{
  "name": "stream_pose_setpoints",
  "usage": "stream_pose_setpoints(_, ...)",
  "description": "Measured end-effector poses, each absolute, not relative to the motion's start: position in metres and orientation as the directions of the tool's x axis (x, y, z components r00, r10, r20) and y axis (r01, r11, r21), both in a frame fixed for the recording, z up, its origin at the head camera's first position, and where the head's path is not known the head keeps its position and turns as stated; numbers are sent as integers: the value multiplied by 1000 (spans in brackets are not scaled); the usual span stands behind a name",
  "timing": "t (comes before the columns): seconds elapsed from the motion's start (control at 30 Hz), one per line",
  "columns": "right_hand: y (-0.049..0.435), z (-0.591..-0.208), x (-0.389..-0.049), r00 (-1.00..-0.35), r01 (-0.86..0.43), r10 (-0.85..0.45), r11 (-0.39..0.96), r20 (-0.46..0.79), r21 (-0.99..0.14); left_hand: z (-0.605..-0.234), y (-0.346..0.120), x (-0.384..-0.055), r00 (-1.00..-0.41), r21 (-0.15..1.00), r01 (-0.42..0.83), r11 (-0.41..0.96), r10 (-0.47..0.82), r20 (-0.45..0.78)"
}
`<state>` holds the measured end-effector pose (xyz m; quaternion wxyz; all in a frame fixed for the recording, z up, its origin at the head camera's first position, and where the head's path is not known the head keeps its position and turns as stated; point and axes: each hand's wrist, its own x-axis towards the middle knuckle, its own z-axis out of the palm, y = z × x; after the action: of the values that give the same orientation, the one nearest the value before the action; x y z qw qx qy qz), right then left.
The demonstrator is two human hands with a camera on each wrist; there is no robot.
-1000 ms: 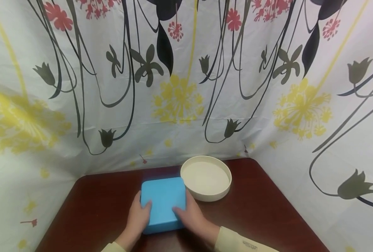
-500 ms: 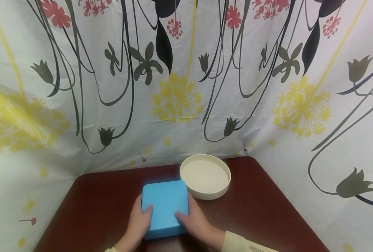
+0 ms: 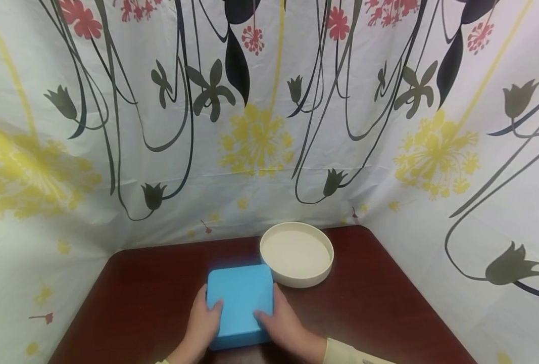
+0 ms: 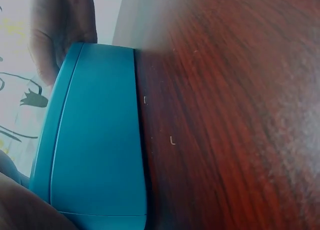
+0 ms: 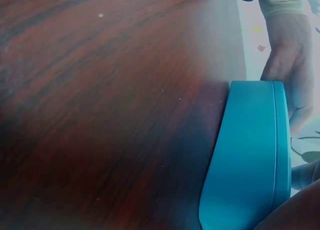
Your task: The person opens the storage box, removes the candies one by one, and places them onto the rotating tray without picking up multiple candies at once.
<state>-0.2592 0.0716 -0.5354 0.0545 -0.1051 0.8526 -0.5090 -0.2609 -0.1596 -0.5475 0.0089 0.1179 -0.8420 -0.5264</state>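
A square blue box [image 3: 240, 298] with rounded corners sits on the dark red-brown table between both hands. Its side seam, which marks off a lid, shows on the box [image 4: 97, 130] in the left wrist view and on the box [image 5: 245, 150] in the right wrist view. My left hand [image 3: 201, 321] grips the left side, thumb over the top. On the opposite side my right hand [image 3: 289, 323] holds it the same way. The lid looks closed, so the inside is hidden. Fingers along the box's sides are partly out of sight.
Just behind the box to the right stands a round cream dish [image 3: 296, 281] with a low rim. The wooden table [image 3: 155, 298] has rounded far corners. A white floral curtain [image 3: 260, 202] hangs around its back and sides.
Both hands have drawn the blue box a little toward me and slightly right, keeping their grip. The cream dish stays in place.
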Motion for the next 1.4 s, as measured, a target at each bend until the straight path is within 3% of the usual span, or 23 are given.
stream_pose_setpoints(1.17,69,-532,-262,-967,-143,-254,527,5,-838,-545,-162,-258,-965,891,-238,386,-196,-173)
stream_pose_setpoints(1.27,69,-530,-263,-966,-186,-253,562,47,-806,-540,-162,-257,-961,902,-253,350,-199,-192)
stream_pose_setpoints(1.4,69,-518,-270,-930,-361,-300,627,214,-690,-533,-165,-260,-960,929,-239,283,-209,-184)
